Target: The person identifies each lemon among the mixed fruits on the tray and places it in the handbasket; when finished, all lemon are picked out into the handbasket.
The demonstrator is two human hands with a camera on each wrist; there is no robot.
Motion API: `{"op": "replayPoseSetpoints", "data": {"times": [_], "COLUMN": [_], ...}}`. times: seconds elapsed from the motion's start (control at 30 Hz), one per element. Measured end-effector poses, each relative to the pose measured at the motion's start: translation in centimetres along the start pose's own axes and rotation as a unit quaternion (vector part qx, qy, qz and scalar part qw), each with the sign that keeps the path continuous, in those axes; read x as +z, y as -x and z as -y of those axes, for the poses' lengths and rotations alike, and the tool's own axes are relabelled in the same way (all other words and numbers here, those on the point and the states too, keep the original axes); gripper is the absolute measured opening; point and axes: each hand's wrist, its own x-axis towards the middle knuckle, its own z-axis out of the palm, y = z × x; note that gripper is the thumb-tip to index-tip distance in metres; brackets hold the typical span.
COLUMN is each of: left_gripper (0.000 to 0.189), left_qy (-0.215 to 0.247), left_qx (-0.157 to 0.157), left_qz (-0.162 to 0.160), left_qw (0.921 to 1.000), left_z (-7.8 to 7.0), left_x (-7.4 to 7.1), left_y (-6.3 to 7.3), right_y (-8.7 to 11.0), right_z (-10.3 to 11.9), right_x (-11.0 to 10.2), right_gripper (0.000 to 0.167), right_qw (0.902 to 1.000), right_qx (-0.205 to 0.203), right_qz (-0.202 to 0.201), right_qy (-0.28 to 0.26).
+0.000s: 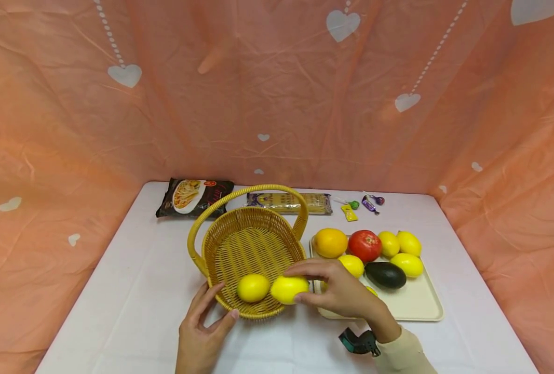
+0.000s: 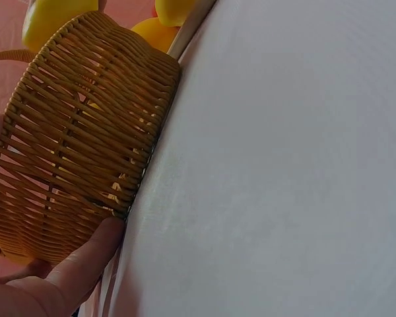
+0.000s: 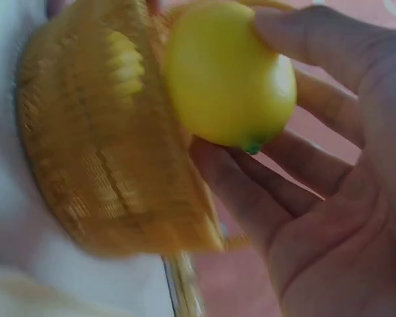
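A yellow wicker basket (image 1: 244, 239) with a tall arched handle stands on the white table. One lemon (image 1: 253, 288) lies inside it by the near rim. My left hand (image 1: 204, 324) holds the basket's near left side; thumb and fingers are spread along the rim and outer wall, and in the left wrist view a fingertip (image 2: 109, 231) touches low on the weave. Between thumb and fingers, my right hand (image 1: 339, 291) holds a second lemon (image 1: 289, 290) over the basket's near right rim. The right wrist view shows that lemon (image 3: 228, 76) close against the rim, its green tip visible.
Right of the basket, a cream tray (image 1: 421, 301) carries several lemons, an orange (image 1: 330, 242), a red pomegranate (image 1: 365, 245) and an avocado (image 1: 386, 275). Behind lie a black food packet (image 1: 194, 197), a noodle pack (image 1: 319, 203) and small sweets (image 1: 350, 212). A pink curtain surrounds the table.
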Motion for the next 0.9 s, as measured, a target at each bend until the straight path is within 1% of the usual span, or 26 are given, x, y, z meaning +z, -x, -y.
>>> {"op": "replayPoseSetpoints", "data": {"times": [0.07, 0.2, 0.33, 0.4, 0.47, 0.6, 0.67, 0.77, 0.83, 0.9], "left_gripper": [0.066, 0.065, 0.064, 0.064, 0.063, 0.063, 0.064, 0.064, 0.064, 0.064], "left_qy": [0.001, -0.001, -0.007, -0.009, -0.012, -0.011, -0.01, -0.008, -0.007, -0.008], "left_qx": [-0.002, -0.003, -0.003, -0.002, -0.003, -0.004, -0.005, -0.002, 0.002, 0.007], "left_qz": [0.001, 0.001, 0.0, -0.001, 0.0, 0.003, 0.004, 0.003, 0.003, 0.002], "left_qw": [1.0, 1.0, 1.0, 1.0, 0.9999, 0.9999, 0.9999, 1.0, 1.0, 0.9999], "left_z": [0.0, 0.0, 0.1, 0.2, 0.2, 0.2, 0.2, 0.3, 0.3, 0.4], "left_x": [0.0, -0.1, -0.1, -0.1, -0.1, 0.0, 0.0, 0.0, -0.1, -0.1], "left_y": [0.0, -0.1, -0.1, -0.1, -0.1, -0.1, -0.1, -0.1, -0.1, -0.1], "right_y": [-0.9, -2.4, -3.7, -4.2, -4.4, -4.0, -3.5, -2.1, -0.8, 0.5], "right_z": [0.3, 0.9, 1.5, 1.8, 2.1, 2.1, 1.6, 0.5, -0.3, -1.1], "right_x": [0.8, 2.6, 4.5, 5.2, 5.6, 5.2, 4.6, 3.1, 1.9, 0.7], "right_gripper": [0.038, 0.037, 0.038, 0.038, 0.037, 0.036, 0.036, 0.037, 0.037, 0.039], "right_qw": [0.9995, 0.9976, 0.9943, 0.9937, 0.9948, 0.997, 0.9986, 0.9992, 0.9947, 0.987], "right_qx": [-0.011, -0.011, -0.014, -0.019, -0.02, -0.027, -0.024, -0.005, 0.007, 0.015], "right_qz": [0.017, 0.047, 0.063, 0.061, 0.054, 0.035, 0.025, 0.012, -0.001, -0.011], "right_qy": [0.023, 0.05, 0.085, 0.092, 0.084, 0.064, 0.039, -0.039, -0.103, -0.16]}}
